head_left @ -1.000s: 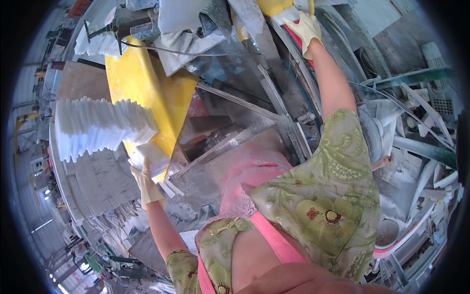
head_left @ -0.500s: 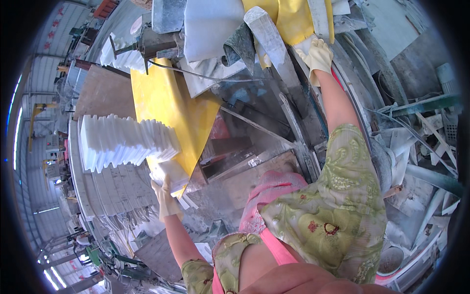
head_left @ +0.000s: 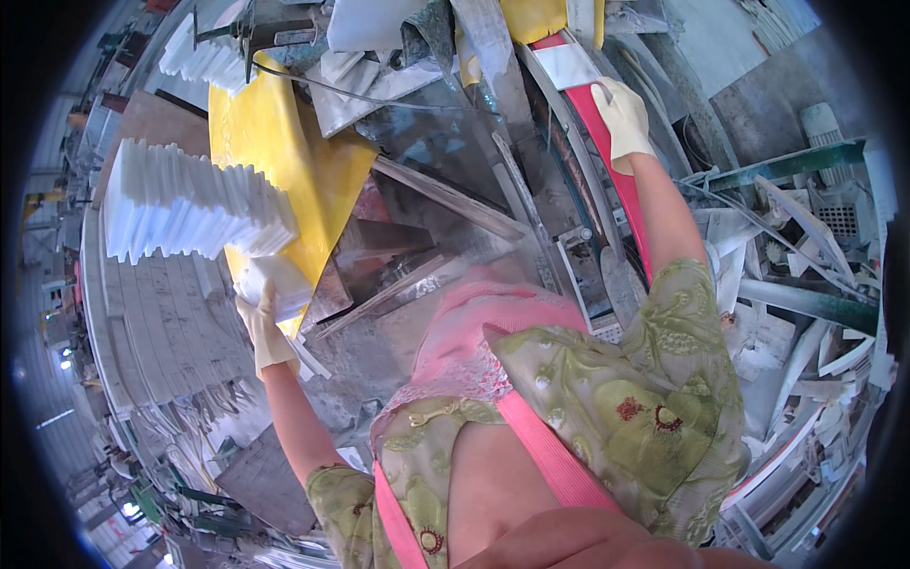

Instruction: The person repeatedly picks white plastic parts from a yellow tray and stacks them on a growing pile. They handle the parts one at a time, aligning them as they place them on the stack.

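Observation:
My left hand [head_left: 263, 330], in a cream glove, is closed on the near end of a white stone tile [head_left: 275, 283]. That tile lies over yellow sheeting [head_left: 275, 142], at the near end of a long row of upright white tiles [head_left: 190, 204]. On the right, another white tile [head_left: 566, 66] lies flat on a narrow red belt [head_left: 607, 142]. My gloved right hand [head_left: 623, 116] is over the belt beside this tile, fingers stretched out with their tips at its right corner. Whether they touch it I cannot tell.
Yellow sheeting [head_left: 533, 19] hangs over the belt's far end. A dark cable [head_left: 379, 102] crosses above grey slabs. Metal bars and a wooden board [head_left: 445, 194] lie between the two work areas. Stone offcuts and a green beam [head_left: 787, 171] crowd the right side.
My right hand has come nearer me along the belt, off its earlier spot by the yellow sheeting. The flat tile and red belt now show plainly. My left hand keeps its tile; the view has shifted.

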Available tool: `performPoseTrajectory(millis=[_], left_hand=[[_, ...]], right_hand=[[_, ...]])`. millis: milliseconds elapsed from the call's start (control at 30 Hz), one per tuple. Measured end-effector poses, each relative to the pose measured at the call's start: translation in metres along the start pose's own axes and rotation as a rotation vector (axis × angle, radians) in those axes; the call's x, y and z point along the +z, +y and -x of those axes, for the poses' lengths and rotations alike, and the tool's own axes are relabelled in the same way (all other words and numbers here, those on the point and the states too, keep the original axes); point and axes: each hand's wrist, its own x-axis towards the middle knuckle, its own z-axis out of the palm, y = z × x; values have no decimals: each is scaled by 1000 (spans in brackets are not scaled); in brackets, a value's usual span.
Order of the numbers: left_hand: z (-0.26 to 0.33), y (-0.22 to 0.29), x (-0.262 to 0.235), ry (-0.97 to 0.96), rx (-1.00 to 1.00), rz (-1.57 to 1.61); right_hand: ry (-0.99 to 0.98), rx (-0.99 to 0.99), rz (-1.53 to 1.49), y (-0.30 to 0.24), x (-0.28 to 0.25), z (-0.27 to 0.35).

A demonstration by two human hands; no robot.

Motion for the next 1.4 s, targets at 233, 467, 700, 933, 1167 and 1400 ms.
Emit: performPoseTrajectory(millis=[233,467,700,933,1167,1400], left_hand=[[-8,1,-4,-2,-5,-37],[5,9,-5,5,-52,-30],[-6,1,-5,67,-73,-92],[-17,-13,-8,21,-3,1],[-2,6,2,50,28,-48],[31,36,11,-25,-7,13]], right_hand=[[-188,-141,331,-26,51,-62],[-297,-72,538,-33,82,-89],[-224,-67,338,-36,67,-64],[-381,-82,339,-42,33,-56],[-403,-203,301,-30,-34,30],[-385,-290,189,-10,-103,124]])
